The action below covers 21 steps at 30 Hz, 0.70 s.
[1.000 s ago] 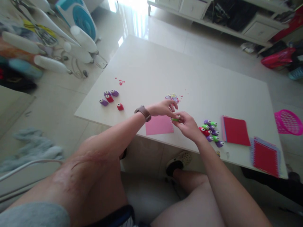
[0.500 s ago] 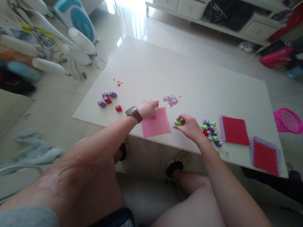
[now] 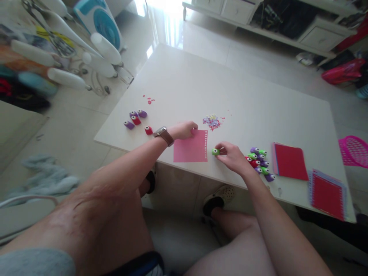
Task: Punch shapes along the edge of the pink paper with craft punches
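My left hand (image 3: 183, 130), with a brown watch on the wrist, rests with curled fingers on the top left corner of a pink paper sheet (image 3: 191, 151) that has a row of punched holes along its right edge. My right hand (image 3: 231, 155) pinches a small green paper punch (image 3: 215, 151) just right of the sheet, low over the white table (image 3: 230, 96). A cluster of several green, purple and red punches (image 3: 259, 163) lies right behind that hand. A little heap of punched confetti (image 3: 212, 121) sits beyond the sheet.
Several purple and red punches (image 3: 137, 119) lie at the table's left edge, with red scraps (image 3: 149, 101) beyond. Two stacks of red paper (image 3: 290, 161) (image 3: 327, 193) lie at the right. A pink basket (image 3: 354, 150) and a clothes rack (image 3: 66, 57) stand on the floor.
My hands, together over the sheet a second ago, have parted. The left went down onto the sheet's corner; the right lowered the green punch toward the table beside the sheet.
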Motion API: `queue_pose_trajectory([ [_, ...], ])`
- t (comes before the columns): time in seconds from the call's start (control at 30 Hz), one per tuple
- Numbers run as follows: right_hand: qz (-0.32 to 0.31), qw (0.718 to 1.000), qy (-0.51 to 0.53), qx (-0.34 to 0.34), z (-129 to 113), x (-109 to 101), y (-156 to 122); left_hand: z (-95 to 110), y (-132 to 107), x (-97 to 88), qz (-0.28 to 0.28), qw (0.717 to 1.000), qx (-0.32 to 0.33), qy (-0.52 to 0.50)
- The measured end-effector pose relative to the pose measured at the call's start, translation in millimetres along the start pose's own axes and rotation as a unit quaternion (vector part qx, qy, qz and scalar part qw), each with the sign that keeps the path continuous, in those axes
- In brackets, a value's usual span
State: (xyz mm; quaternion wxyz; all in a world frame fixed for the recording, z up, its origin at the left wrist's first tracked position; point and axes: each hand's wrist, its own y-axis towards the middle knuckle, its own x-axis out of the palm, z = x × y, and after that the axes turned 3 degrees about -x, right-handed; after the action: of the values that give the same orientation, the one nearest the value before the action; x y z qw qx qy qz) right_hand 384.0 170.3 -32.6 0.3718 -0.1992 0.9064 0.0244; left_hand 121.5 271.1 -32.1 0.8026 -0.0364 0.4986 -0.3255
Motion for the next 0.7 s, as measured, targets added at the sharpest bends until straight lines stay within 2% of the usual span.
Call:
queue_pose_trajectory([
  [0.13, 0.008, 0.999, -0.027, -0.027, -1.9, -0.5, 1.1, 3.7, 0.1, -3.3, -0.01, 0.999, 0.009, -0.03],
  [0.37, 0.006, 0.998, -0.042, -0.036, -3.8, 0.1, 0.8, 6.2, 1.3, -4.6, -0.007, 0.997, 0.004, -0.075],
  [0.7, 0.009, 0.999, -0.04, -0.025, -2.4, 1.1, 0.4, 3.2, 2.2, -3.8, -0.007, 0.998, -0.002, -0.064],
])
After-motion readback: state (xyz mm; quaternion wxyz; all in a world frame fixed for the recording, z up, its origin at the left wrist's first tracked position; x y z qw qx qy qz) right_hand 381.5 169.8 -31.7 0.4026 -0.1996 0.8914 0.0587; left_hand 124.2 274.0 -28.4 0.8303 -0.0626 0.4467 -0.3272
